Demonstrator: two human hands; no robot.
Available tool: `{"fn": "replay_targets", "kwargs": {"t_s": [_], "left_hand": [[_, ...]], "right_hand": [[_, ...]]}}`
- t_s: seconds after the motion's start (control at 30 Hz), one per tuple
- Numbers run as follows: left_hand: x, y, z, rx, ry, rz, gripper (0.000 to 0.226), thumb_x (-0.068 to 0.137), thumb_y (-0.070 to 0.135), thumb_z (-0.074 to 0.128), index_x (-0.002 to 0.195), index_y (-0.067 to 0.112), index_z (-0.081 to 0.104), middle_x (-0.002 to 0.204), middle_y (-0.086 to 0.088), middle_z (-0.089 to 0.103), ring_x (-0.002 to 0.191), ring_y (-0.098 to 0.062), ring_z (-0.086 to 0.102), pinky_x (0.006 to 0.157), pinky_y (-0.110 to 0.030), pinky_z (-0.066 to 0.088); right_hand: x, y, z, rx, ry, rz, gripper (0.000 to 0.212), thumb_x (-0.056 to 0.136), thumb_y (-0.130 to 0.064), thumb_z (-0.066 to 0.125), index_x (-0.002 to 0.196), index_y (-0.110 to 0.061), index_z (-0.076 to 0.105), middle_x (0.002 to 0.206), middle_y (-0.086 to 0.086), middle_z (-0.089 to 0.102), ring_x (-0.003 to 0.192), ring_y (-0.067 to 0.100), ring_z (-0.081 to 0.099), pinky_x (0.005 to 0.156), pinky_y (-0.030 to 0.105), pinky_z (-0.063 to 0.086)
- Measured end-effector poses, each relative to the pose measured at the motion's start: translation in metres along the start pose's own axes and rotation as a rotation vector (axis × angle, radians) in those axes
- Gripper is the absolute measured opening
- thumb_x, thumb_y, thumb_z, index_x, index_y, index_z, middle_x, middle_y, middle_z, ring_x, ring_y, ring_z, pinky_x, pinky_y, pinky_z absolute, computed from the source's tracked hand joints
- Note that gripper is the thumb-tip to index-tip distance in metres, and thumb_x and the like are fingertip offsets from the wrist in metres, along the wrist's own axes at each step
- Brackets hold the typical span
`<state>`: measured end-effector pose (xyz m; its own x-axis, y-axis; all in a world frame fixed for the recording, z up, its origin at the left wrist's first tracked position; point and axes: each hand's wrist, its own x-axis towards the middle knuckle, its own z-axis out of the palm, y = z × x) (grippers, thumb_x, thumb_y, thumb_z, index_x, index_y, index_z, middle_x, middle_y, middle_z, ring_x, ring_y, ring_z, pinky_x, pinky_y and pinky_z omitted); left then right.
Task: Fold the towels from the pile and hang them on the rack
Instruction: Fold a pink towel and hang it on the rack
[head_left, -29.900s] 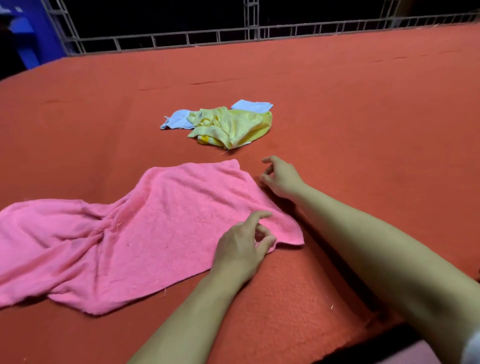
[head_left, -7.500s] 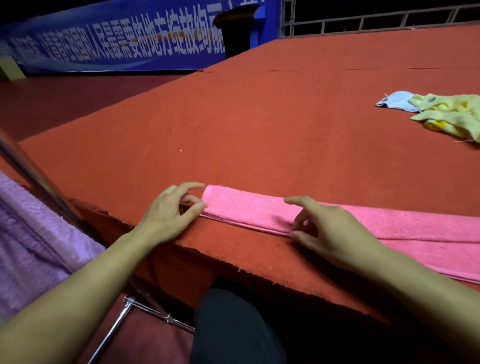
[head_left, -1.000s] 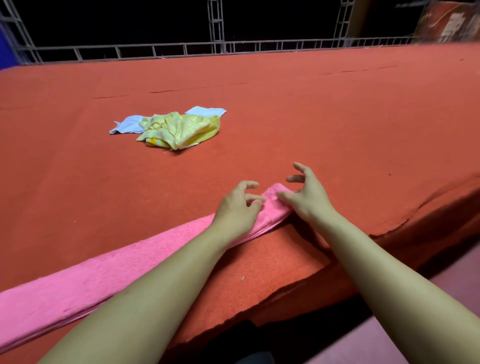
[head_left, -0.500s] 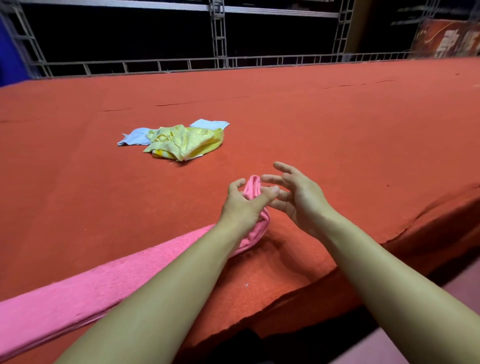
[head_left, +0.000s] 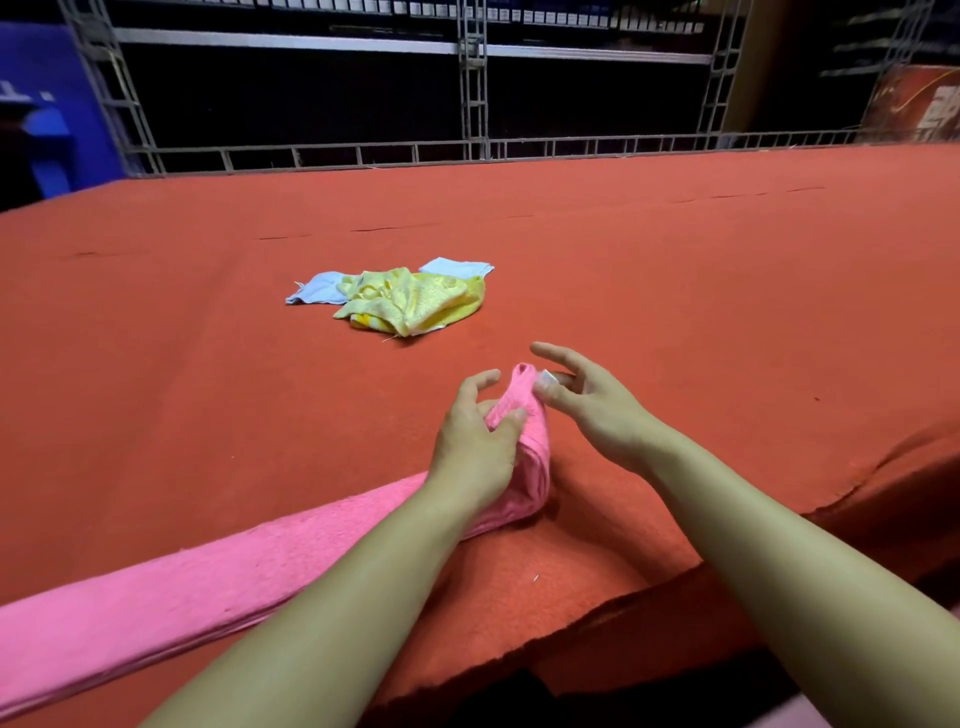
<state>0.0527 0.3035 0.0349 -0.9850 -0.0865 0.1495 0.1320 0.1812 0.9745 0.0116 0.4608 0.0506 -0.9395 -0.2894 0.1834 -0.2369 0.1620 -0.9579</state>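
Towel (head_left: 182, 597) runs off-frame left; left hand (head_left: 475, 452) covers its lifted end.

pink towel (head_left: 208, 587), yellow towel (head_left: 415, 304), pale blue towel (head_left: 322, 288), red-orange felt surface (head_left: 675, 291).

A broad platform (head_left: 675, 291) covered in red felt-like carpet fills most of the view. Its near edge is ragged, and the covering rides up in a wrinkle at the right. Faint seams run across the far part of the surface. A pink towel (head_left: 218, 582), folded into a long narrow strip, lies along the near edge, running from the lower left toward the middle, where its end is lifted off the surface and bunched. Farther back, well apart from the pink strip, a crumpled yellow towel (head_left: 415, 304) lies on top of a light blue towel (head_left: 319, 288), whose corners stick out on both sides.
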Motion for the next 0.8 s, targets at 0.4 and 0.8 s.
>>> {"fn": "replay_targets", "kwargs": {"t_s": [0.4, 0.8], "left_hand": [[-0.035, 0.008, -0.081, -0.188, 0.149, -0.012, 0.037, 0.078, 0.032, 0.064, 0.109, 0.049, 0.055, 0.100, 0.004, 0.075, 0.090, -0.034, 0.071, 0.084, -0.057, 0.056], [-0.084, 0.005, -0.185, -0.365, 0.338, -0.004, 0.037, 0.097, 0.000, 0.054, 0.127, 0.020, 0.048, 0.100, -0.006, 0.073, 0.079, -0.016, 0.071, 0.069, -0.030, 0.060]], "right_hand": [[0.021, -0.053, 0.067, 0.197, -0.238, -0.032, 0.040, 0.089, -0.042, 0.054, 0.124, -0.024, 0.060, 0.085, -0.008, 0.066, 0.084, 0.010, 0.062, 0.079, 0.027, 0.050], [0.044, -0.102, 0.185, -0.054, -0.523, -0.166, 0.044, 0.093, 0.004, 0.060, 0.133, -0.012, 0.054, 0.098, 0.008, 0.063, 0.082, 0.013, 0.059, 0.073, 0.018, 0.049]]}}
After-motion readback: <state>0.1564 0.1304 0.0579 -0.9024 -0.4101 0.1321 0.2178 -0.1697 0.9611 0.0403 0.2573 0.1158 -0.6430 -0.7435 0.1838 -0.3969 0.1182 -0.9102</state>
